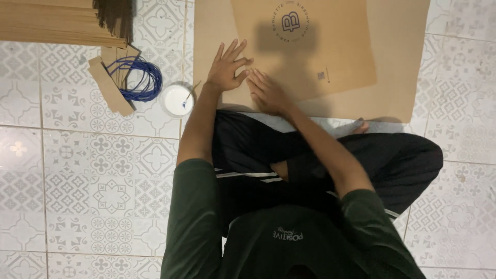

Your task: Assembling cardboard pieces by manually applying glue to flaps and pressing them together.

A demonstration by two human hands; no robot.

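Seated cross-legged on the tiled floor (pixel 77 196), dark trousers and green sleeves nearest the camera. Beyond the knees, right hand (pixel 266 93) laid flat, palm down, fingers (pixel 257 78) straight and nearly closed together, pressing the near edge of a brown paper sheet (pixel 305 57). Just beside it, left hand (pixel 226 67) also flat on the sheet, fingers (pixel 232 51) fanned wide, thumb tip almost meeting the right fingertips. Nothing gripped by either hand (only pressed down). Two brown layers counted: the printed upper sheet with a round mark near its far edge, lying on a larger plain sheet (pixel 403 98) that spreads out to the right and toward the knees. Left of the hands, one small white cup (pixel 176 99) with one thin stick (pixel 190 94) leaning in it, close to the left wrist yet apart. Farther left, one coil of blue cord (pixel 139 80) resting on a few folded brown strips (pixel 108 85). Farthest, at the top-left corner, one stack of flat brown sheets (pixel 51 23), number within it impossible to count.
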